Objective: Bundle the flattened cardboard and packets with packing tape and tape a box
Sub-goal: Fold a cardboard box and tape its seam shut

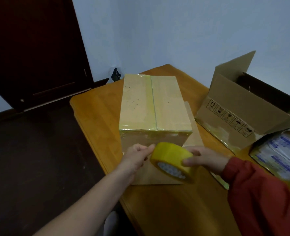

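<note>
A closed cardboard box stands in the middle of the wooden table, with yellowish tape along its top seam and edges. It rests on a flat sheet of cardboard. In front of the box, my right hand grips a roll of yellow packing tape. My left hand pinches at the roll's left edge, where the tape end seems to be; the tape end itself is too small to make out.
An open cardboard box with handling symbols stands at the right. A taped bundle of blue and white packets lies at the right edge. A dark door and dark floor are to the left.
</note>
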